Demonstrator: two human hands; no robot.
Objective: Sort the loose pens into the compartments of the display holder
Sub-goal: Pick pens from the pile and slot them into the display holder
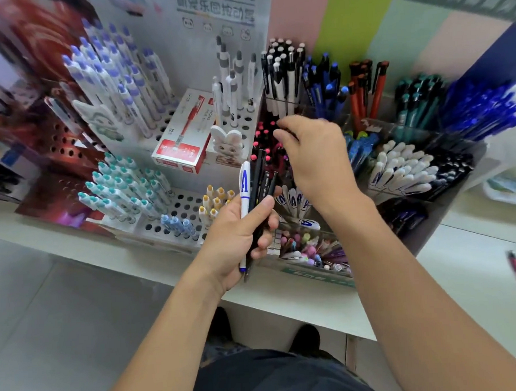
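Left grip [238, 235] around loose pens [255, 189]

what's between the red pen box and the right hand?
Head view: a white rabbit figure and black pens with pink tops stand between the red pen box and the right hand.

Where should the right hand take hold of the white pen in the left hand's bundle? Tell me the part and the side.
Pinch the white pen by its upper barrel, coming from above. That end stands clear above the left hand, whose fingers wrap the middle, and black pens crowd its right side. The right hand hovers just beside.
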